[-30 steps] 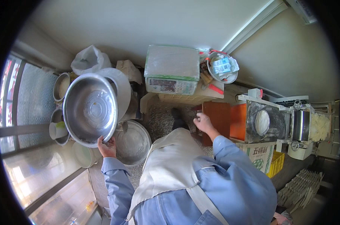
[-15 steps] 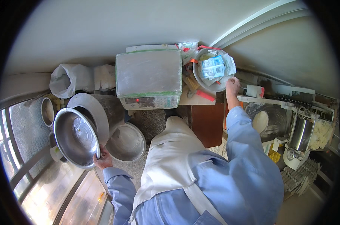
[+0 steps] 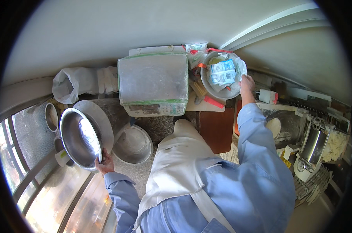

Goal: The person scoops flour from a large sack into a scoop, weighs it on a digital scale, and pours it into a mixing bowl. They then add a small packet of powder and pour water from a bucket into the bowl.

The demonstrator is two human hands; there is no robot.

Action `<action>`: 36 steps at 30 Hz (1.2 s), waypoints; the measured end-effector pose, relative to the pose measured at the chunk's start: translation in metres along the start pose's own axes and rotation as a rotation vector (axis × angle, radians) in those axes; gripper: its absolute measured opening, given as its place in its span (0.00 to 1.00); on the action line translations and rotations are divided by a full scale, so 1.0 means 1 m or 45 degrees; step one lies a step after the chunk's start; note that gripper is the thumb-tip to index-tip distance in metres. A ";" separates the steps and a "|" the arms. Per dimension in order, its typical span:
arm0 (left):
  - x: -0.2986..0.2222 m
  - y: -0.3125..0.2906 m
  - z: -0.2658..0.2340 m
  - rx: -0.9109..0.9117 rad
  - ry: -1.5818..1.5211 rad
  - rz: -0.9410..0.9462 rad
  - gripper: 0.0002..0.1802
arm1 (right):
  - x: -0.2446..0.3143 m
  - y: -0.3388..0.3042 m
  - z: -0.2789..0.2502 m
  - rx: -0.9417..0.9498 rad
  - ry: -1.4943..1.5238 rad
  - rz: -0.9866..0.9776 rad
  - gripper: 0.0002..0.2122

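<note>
My left hand grips the lower rim of a shiny steel basin, which is tilted on its side in front of a grey rounded container. At the far right, my right hand has its fingers closed at the right rim of a metal bowl. Whether they pinch the rim or the white packet over it, I cannot tell. A blue and white packet lies among other bags inside that bowl.
A pale-topped box with green edging stands in the middle. Another round basin is low by my legs. A brush and a red-handled tool lie beside the bowl. A machine with a steel roller stands at right.
My right hand has moved slightly up and right, closer against the bowl's rim. The steel basin in my left hand has turned a little and shifted right.
</note>
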State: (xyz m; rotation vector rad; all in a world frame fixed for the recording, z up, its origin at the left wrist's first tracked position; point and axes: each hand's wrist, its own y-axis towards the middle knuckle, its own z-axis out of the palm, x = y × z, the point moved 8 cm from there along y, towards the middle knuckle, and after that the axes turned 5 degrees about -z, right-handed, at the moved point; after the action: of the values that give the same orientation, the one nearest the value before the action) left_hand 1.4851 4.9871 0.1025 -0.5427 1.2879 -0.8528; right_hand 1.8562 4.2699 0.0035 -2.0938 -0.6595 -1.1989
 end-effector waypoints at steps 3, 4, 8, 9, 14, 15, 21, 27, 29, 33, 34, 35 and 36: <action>0.000 0.002 0.003 0.036 -0.009 -0.031 0.22 | 0.006 -0.005 0.004 0.005 0.049 0.033 0.08; 0.002 0.003 0.003 0.049 -0.023 -0.052 0.22 | 0.007 -0.006 0.005 0.009 0.123 0.054 0.08; 0.003 0.004 0.000 0.048 -0.048 -0.071 0.24 | 0.016 -0.018 0.008 0.125 0.274 0.009 0.08; 0.003 0.004 -0.003 0.023 -0.057 -0.076 0.24 | 0.020 -0.022 0.008 0.151 0.302 -0.002 0.08; 0.003 0.006 -0.003 0.099 -0.052 -0.081 0.27 | 0.050 -0.046 0.000 0.253 0.541 -0.070 0.08; 0.003 0.006 -0.004 0.096 -0.051 -0.076 0.27 | 0.055 -0.049 -0.004 0.237 0.519 -0.077 0.08; 0.005 0.005 -0.003 0.173 -0.062 -0.070 0.29 | 0.090 -0.061 -0.029 0.231 0.578 -0.217 0.08; 0.005 -0.006 0.002 0.231 -0.113 -0.108 0.35 | 0.126 -0.082 -0.051 0.247 0.557 -0.391 0.08; 0.013 -0.013 -0.001 0.171 -0.143 -0.192 0.38 | 0.141 -0.097 -0.055 0.270 0.439 -0.466 0.09; 0.048 -0.044 0.015 0.497 -0.017 -0.451 0.44 | 0.171 -0.134 -0.050 0.393 0.393 -0.572 0.09; 0.058 -0.050 0.015 0.506 0.086 -0.463 0.43 | 0.177 -0.144 -0.047 0.459 0.409 -0.593 0.09; 0.066 -0.057 0.019 0.564 0.222 -0.445 0.42 | 0.186 -0.156 -0.042 0.573 0.462 -0.650 0.09; 0.074 -0.065 0.024 0.616 0.354 -0.420 0.41 | 0.191 -0.167 -0.038 0.590 0.387 -0.663 0.09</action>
State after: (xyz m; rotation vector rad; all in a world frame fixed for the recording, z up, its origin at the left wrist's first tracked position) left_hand 1.4966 4.8874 0.1134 -0.2544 1.1952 -1.5078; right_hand 1.8087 4.3763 0.2316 -1.3590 -1.2447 -1.4306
